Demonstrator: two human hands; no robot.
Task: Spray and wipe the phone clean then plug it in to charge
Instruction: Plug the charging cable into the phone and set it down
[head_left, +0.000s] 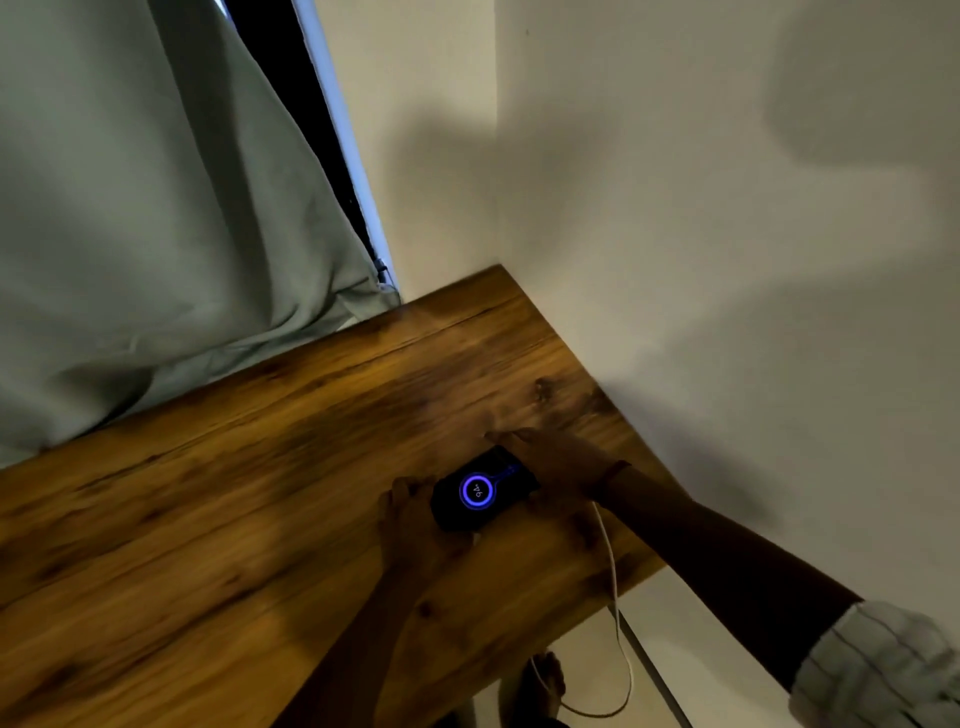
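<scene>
A black phone (480, 491) lies flat on the wooden table (249, 467) near its right edge, its screen lit with a blue ring and a number. My left hand (413, 519) holds the phone's near end. My right hand (553, 460) rests on the far end, fingers stretched over it. A white charging cable (613, 571) runs from under my right wrist off the table edge and loops down towards the floor. The plug end is hidden by my right hand. No spray bottle or cloth is in view.
The table sits in a corner against a pale wall (701, 234). A grey-green curtain (145, 208) hangs over the table's far left edge. A bare foot (543, 680) shows on the floor beside the cable loop.
</scene>
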